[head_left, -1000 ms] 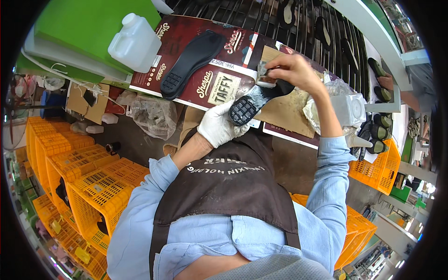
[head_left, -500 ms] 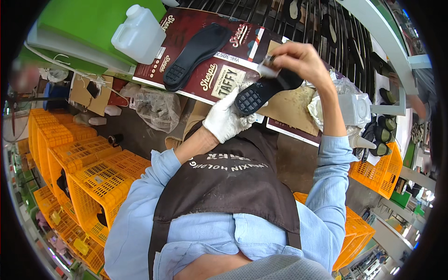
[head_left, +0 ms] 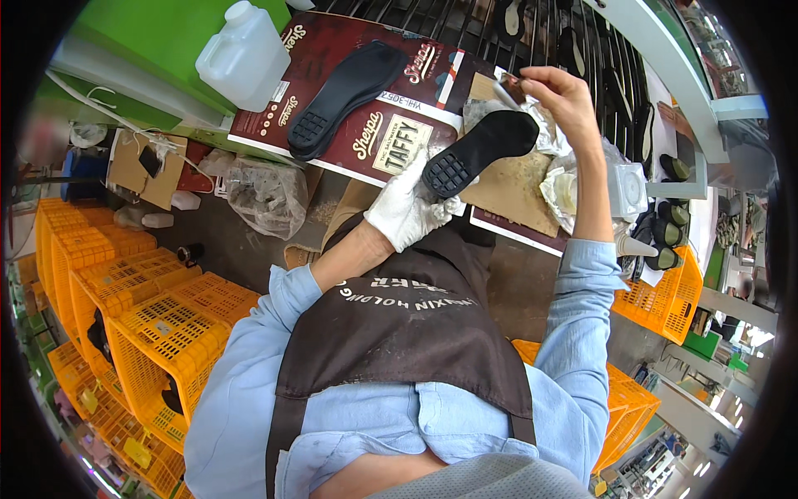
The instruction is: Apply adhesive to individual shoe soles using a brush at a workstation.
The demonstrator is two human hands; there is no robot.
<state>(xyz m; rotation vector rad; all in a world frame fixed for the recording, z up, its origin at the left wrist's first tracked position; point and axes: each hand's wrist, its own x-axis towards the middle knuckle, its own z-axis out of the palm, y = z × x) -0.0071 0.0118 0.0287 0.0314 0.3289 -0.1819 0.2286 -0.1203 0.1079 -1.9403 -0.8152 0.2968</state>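
A black shoe sole (head_left: 486, 141) with a block-patterned heel is gripped at its heel end by my left hand (head_left: 407, 208), which wears a white glove. The sole is tilted over the bench edge, its toe pointing to the far right. Above that toe, apart from it, my bare right hand (head_left: 561, 100) pinches what looks like a small brush (head_left: 510, 90) with a pale end and a brown part; its shape is partly blurred. Another black sole (head_left: 349, 96) lies on the dark red printed cardboard (head_left: 262, 133) to the left.
At the far left stands a white plastic jug (head_left: 245, 62). A plastic-wrapped container (head_left: 573, 187) and a clear bottle (head_left: 628, 190) are right of a stained cardboard piece (head_left: 519, 195). A black bar rack (head_left: 465, 17) holds soles behind. Orange crates (head_left: 170, 333) are stacked at left.
My right hand has lifted the brush off the sole, up and slightly away. The sole's toe, partly covered before, now shows fully. My left hand keeps its grip.
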